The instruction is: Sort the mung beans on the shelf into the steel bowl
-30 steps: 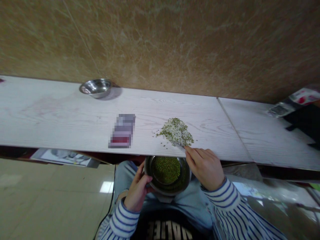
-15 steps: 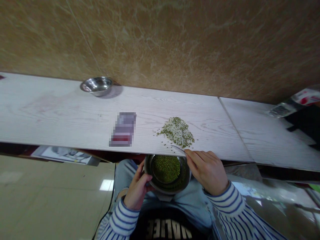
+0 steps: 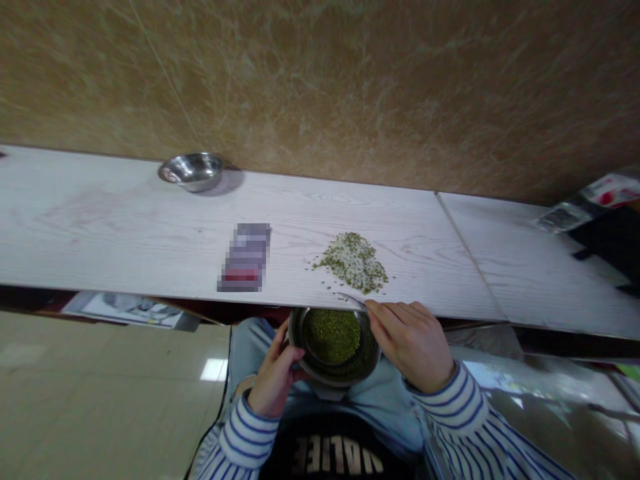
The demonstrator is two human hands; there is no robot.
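My left hand [image 3: 274, 373] is closed on the left rim of a steel bowl [image 3: 363, 370], thumb over the edge. The bowl sits above my lap, just under the counter's front edge, with green beans [image 3: 333, 335] inside that look like mung beans. My right hand [image 3: 413, 340] pinches a thin metal utensil [image 3: 353, 300]; it shows nearly edge-on, so its kind is unclear. The utensil's tip points left among a few loose beans near the counter edge. Just beyond it lies a heap of green beans mixed with white grains [image 3: 356, 261], probably rice.
A second steel bowl [image 3: 193, 175] stands against the wall at the back left of the white counter [image 3: 125, 233]. A blurred-out rectangular object [image 3: 245, 259] lies left of the heap. At far right are a plastic packet [image 3: 565, 217] and a black item [image 3: 610, 243].
My right hand and the utensil have moved from the heap's near edge toward the counter's front edge and slightly left. A few beans now lie by that edge. My left hand keeps its hold on the bowl.
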